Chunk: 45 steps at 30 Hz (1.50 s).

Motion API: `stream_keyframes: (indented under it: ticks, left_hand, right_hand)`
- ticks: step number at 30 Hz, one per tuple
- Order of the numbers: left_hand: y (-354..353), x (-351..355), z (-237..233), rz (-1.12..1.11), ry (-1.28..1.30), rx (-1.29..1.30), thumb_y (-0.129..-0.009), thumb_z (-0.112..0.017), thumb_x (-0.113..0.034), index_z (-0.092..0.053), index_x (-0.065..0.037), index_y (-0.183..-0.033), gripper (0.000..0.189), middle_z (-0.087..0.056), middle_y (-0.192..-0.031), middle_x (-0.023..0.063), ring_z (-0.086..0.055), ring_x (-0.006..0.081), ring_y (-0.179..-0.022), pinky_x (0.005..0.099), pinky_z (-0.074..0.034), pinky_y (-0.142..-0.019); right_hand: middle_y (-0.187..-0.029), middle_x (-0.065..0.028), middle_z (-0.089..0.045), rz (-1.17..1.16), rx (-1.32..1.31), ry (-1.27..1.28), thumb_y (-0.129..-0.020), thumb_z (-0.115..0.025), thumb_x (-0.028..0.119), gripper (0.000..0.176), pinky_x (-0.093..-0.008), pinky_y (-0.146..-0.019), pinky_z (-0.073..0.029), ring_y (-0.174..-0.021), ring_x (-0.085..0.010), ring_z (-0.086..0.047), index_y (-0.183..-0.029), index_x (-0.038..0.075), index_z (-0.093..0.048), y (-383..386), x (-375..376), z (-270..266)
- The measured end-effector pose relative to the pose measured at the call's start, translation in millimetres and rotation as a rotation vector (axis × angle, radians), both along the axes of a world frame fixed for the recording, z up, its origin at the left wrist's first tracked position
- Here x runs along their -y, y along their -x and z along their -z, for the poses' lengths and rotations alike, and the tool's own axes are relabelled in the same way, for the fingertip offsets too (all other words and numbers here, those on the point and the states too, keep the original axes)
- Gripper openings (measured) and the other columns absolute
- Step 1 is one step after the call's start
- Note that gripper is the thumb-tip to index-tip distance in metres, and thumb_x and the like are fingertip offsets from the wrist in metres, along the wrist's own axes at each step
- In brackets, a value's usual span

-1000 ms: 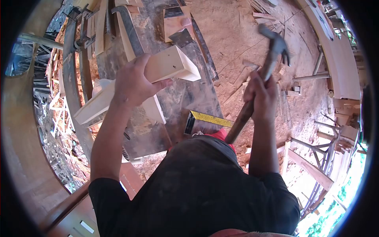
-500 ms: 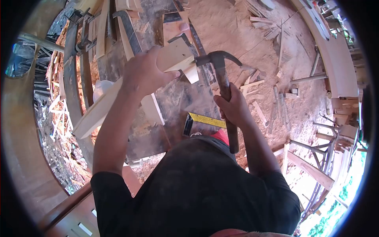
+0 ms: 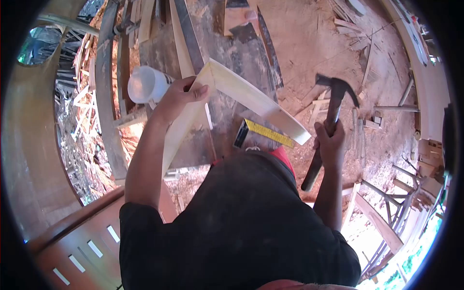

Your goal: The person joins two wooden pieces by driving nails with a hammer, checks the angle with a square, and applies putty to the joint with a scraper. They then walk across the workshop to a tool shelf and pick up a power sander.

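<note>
My left hand (image 3: 181,99) grips a pale wooden frame (image 3: 256,99) near its corner, thumb on top. One board of the frame slants down to the right, the other runs down behind my left forearm. Off to the right, my right hand (image 3: 331,142) is wrapped round the handle of a claw hammer (image 3: 333,113), its head pointing up and apart from the wood. A try square (image 3: 268,132) with a yellow blade lies on the workbench (image 3: 224,53), just below the slanting board.
A translucent white plastic container (image 3: 144,84) stands left of my left hand. Long planks (image 3: 186,43) lie along the bench. Wood offcuts (image 3: 348,26) are scattered over the dusty ground at right. A panel with white slots (image 3: 92,249) is at lower left.
The wooden frame has been turned, so one board now reaches down to the right. The hammer has moved right, away from the wood. The plastic container has come into fuller view.
</note>
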State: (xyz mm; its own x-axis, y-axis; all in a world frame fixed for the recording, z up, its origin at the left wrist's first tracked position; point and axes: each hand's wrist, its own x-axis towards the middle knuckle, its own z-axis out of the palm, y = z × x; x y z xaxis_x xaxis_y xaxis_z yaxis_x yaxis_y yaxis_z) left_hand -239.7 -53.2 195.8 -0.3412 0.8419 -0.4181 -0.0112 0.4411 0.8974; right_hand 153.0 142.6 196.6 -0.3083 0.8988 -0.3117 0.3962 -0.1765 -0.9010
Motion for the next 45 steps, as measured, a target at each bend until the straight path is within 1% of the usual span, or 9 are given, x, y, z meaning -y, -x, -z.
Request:
stream_keyframes:
  ticks: [4, 10, 13, 18, 25, 29, 34, 37, 45]
  left_hand:
    - [-41, 24, 41, -0.152, 0.052, 0.115, -0.097, -0.076, -0.044, -0.071, 0.001, -0.115, 0.049, -0.068, -0.093, 0.0002, -0.058, 0.0084, -0.086, 0.0274, -0.046, -0.077]
    - [-61, 39, 96, -0.192, 0.084, 0.111, -0.102, -0.069, -0.048, -0.069, 0.001, -0.115, 0.050, -0.069, -0.090, 0.0036, -0.062, 0.0099, -0.079, 0.0292, -0.049, -0.069]
    - [-58, 40, 95, -0.199, 0.130, 0.200, -0.104, -0.060, -0.053, -0.060, -0.003, -0.131, 0.056, -0.070, -0.096, 0.0085, -0.071, 0.0194, -0.084, 0.0345, -0.059, -0.074]
    - [-36, 51, 82, -0.297, -0.063, 0.513, -0.098, -0.058, -0.068, -0.061, -0.006, -0.132, 0.071, -0.071, -0.102, 0.0114, -0.072, 0.0252, -0.087, 0.0385, -0.060, -0.075]
    - [-24, 65, 86, -0.243, -0.357, 1.095, -0.093, -0.054, -0.078, -0.061, -0.005, -0.133, 0.083, -0.070, -0.102, 0.0128, -0.071, 0.0319, -0.099, 0.0439, -0.061, -0.073]
    - [-39, 75, 123, -0.175, -0.454, 1.227, -0.091, -0.054, -0.081, -0.057, 0.002, -0.132, 0.093, -0.069, -0.108, 0.0210, -0.073, 0.0360, -0.086, 0.0480, -0.062, -0.073]
    - [-68, 74, 127, -0.096, -0.558, 1.317, -0.092, -0.053, -0.082, -0.058, 0.004, -0.127, 0.093, -0.069, -0.103, 0.0199, -0.073, 0.0356, -0.086, 0.0493, -0.062, -0.072]
    - [-68, 78, 133, -0.198, -0.469, 1.356, -0.085, -0.049, -0.090, -0.058, 0.006, -0.126, 0.104, -0.072, -0.097, 0.0223, -0.074, 0.0348, -0.077, 0.0473, -0.062, -0.070]
    - [-69, 77, 152, -0.139, -0.403, 1.390, -0.083, -0.050, -0.092, -0.060, 0.003, -0.123, 0.104, -0.074, -0.093, 0.0198, -0.074, 0.0336, -0.076, 0.0458, -0.062, -0.071]
  right_hand:
    - [-0.065, -0.0010, -0.054, -0.026, 0.086, -0.022, -0.095, -0.075, 0.018, 0.027, -0.0282, -0.050, -0.045, -0.052, -0.0102, -0.056, -0.093, 0.005, -0.052, -8, 4, -9]
    - [-0.071, -0.0051, -0.060, -0.124, 0.229, -0.096, -0.093, -0.077, 0.019, 0.026, -0.0324, -0.057, -0.049, -0.059, -0.0141, -0.060, -0.093, 0.003, -0.056, -17, 29, 2]
    - [-0.072, -0.0060, -0.060, -0.136, 0.255, -0.152, -0.092, -0.077, 0.017, 0.025, -0.0334, -0.060, -0.049, -0.064, -0.0148, -0.060, -0.094, 0.002, -0.057, -21, 39, 0]
    - [-0.074, -0.0015, -0.060, 0.000, 0.086, -0.110, -0.095, -0.076, 0.014, 0.022, -0.0288, -0.060, -0.048, -0.065, -0.0085, -0.057, -0.093, 0.003, -0.057, -23, 59, -31]
    - [-0.072, -0.0030, -0.058, 0.104, -0.387, -0.428, -0.100, -0.066, 0.008, 0.016, -0.0241, -0.052, -0.045, -0.057, -0.0082, -0.056, -0.104, 0.002, -0.052, -38, 73, -62]
    - [-0.071, -0.0013, -0.056, 0.164, -0.296, -0.379, -0.100, -0.069, 0.012, 0.018, -0.0246, -0.050, -0.043, -0.056, -0.0075, -0.054, -0.104, 0.003, -0.054, -49, 69, -60]
    - [-0.070, 0.0011, -0.056, 0.142, -0.213, -0.241, -0.099, -0.072, 0.016, 0.021, -0.0241, -0.050, -0.042, -0.055, -0.0066, -0.054, -0.104, 0.004, -0.056, -55, 84, -40]
    - [-0.070, 0.0013, -0.056, 0.135, -0.097, -0.206, -0.099, -0.073, 0.017, 0.021, -0.0237, -0.050, -0.042, -0.056, -0.0063, -0.054, -0.103, 0.004, -0.057, -53, 85, -36]
    - [-0.070, -0.0009, -0.061, 0.092, 0.055, -0.193, -0.095, -0.077, 0.023, 0.025, -0.0285, -0.057, -0.045, -0.060, -0.0086, -0.058, -0.097, 0.005, -0.060, -39, 93, -42]
